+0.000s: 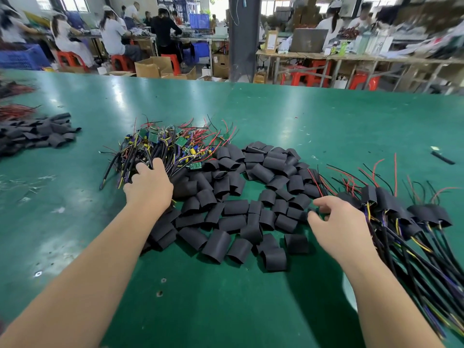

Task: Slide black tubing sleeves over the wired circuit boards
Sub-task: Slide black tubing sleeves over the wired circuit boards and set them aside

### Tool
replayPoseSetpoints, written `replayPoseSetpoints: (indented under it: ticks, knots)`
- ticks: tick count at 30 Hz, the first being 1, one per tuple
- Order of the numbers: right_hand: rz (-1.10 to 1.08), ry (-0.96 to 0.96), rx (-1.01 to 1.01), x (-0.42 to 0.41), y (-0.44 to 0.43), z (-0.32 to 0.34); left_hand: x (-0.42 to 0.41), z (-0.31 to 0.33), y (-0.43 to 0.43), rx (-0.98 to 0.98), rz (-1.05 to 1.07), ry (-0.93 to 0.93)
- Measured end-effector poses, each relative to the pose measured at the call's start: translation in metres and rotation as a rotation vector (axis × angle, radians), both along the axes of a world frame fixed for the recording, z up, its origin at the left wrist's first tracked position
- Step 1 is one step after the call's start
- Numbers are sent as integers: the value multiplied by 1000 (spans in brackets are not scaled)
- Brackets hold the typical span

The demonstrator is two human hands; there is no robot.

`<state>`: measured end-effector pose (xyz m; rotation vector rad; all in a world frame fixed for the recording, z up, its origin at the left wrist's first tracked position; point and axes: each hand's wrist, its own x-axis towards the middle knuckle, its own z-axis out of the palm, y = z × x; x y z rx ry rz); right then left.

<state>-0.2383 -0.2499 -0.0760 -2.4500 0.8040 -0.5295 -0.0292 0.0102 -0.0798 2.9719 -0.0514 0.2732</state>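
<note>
On the green bench, the left hand curls its grip round the wired circuit boards ahead; the right hand, grip loose and empty, hovers beside the black tubing sleeves lying leftward.

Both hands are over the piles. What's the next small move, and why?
Probably draw one unit out of the wired circuit boards with the left hand, which curls into that pile; the right hand hovers, seemingly empty, by the loose black tubing sleeves.

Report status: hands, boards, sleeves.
Left hand on bare boards, grip hidden. Right hand loosely curled over loose sleeves, nothing gripped. Sleeved boards piled right. Nothing blocking.
</note>
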Motion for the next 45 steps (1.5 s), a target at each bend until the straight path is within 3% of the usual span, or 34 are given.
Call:
replayPoseSetpoints:
  ticks: [7,10,13,20,24,28,30,32,35,37,41,45]
  knots:
    - [8,16,12,0,2,2,-25,7,11,128,26,71]
    - [10,21,10,0,3,4,-34,18,9,309,5,-129]
    - [10,26,18,-1,6,5,-36,26,2,349,-156,-302]
    - [14,66,31,-3,13,11,-21,25,-9,357,-175,-168]
    - [9,67,12,-4,15,12,-14,31,-9,227,-151,-159]
    - [66,-56,9,-2,19,11,-19,42,-13,-137,-175,-276]
    - [130,-167,99,0,25,12,-28,54,-18,-416,-301,-198]
    - [210,-229,359,2,33,13,-44,65,-25,-551,-482,-112]
    - [409,-432,1107,3,45,17,-75,72,-35,-508,-737,-55]
    - [506,-566,1339,4,45,20,-92,68,-39,-435,-863,-15]
    - [483,-708,1329,4,40,24,-113,53,-49,-369,-932,60]
    - [449,-684,1270,5,43,19,-123,44,-62,-427,-954,22]
